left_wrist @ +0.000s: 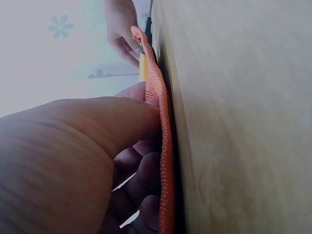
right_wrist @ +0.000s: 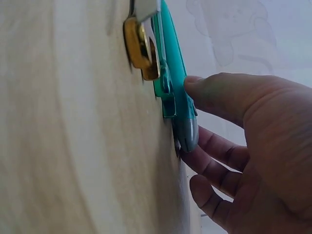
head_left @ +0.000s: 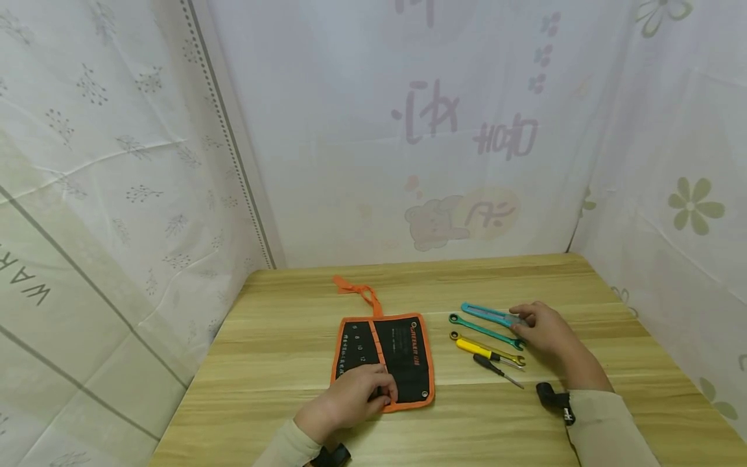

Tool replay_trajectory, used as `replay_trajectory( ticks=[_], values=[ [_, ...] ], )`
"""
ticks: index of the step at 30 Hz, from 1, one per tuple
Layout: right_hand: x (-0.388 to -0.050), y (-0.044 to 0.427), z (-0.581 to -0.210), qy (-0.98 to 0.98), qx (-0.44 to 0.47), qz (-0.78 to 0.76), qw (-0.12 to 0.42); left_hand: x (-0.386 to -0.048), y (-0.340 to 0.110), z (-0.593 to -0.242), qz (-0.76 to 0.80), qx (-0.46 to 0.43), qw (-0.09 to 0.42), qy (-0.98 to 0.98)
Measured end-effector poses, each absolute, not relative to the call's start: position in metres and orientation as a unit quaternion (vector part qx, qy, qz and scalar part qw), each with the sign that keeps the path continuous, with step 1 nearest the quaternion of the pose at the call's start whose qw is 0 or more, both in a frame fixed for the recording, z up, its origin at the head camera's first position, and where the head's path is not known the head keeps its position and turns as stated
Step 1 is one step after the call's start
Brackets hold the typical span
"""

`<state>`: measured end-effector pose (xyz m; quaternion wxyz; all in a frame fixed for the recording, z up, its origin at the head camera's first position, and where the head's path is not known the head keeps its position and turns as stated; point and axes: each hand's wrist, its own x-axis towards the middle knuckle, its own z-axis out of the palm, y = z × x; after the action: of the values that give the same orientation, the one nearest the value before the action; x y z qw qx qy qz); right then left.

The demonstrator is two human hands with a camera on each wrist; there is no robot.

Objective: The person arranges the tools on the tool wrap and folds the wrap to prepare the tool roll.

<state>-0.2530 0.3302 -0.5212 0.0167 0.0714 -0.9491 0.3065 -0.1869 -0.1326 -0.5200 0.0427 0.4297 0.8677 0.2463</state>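
Note:
A black tool pouch with orange trim (head_left: 403, 344) lies flat on the table, with size numbers printed on it. My left hand (head_left: 358, 392) is over its lower part, fingers curled; in the left wrist view the thumb and fingers pinch the orange edging (left_wrist: 163, 122). To the right, my right hand (head_left: 545, 331) holds the grey end of a turquoise utility knife (head_left: 487, 314). The right wrist view shows the thumb against the knife's side (right_wrist: 178, 73) and fingertips near its end; part of the grip is hidden.
Below the knife lie a green ratchet wrench (head_left: 484, 329), a gold ratchet wrench (head_left: 508, 355), a yellow-handled screwdriver (head_left: 474, 347) and a black-handled screwdriver (head_left: 487, 363). An orange tie strap (head_left: 364, 292) extends behind the pouch. Printed curtains (head_left: 350, 162) surround the wooden table (head_left: 280, 337).

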Motion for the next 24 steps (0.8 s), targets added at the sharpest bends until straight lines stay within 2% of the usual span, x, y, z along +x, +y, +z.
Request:
replay_trajectory(
  ticks=[24],
  values=[
    [-0.2531,0.3282,-0.5177,-0.958,0.08,0.275,0.02,-0.1869,-0.1335,-0.5219,0.277,0.419,0.044,0.864]
  ],
)
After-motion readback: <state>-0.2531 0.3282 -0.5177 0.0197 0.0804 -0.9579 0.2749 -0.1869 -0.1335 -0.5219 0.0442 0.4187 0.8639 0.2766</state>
